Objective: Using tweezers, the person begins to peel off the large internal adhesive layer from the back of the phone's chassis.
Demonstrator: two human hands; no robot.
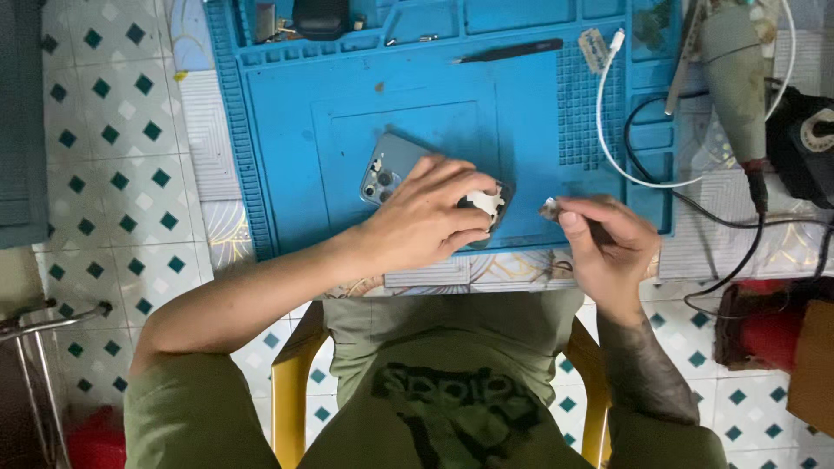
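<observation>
Head view: left hand (426,217) lies over the phone (391,167), fingers closed on a white wad (484,201) pressed to its lower end. Phone sits face down near the mat's (295,130) front edge. Right hand (608,243), just beside it, pinches a small pale bit (549,208). Black tweezers (508,52) lie at the mat's back edge, white cable (608,130) on its right side.

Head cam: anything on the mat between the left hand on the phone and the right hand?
Nothing: between the left hand, pressing a white wad on the phone, and the right hand, only bare blue mat shows.
</observation>
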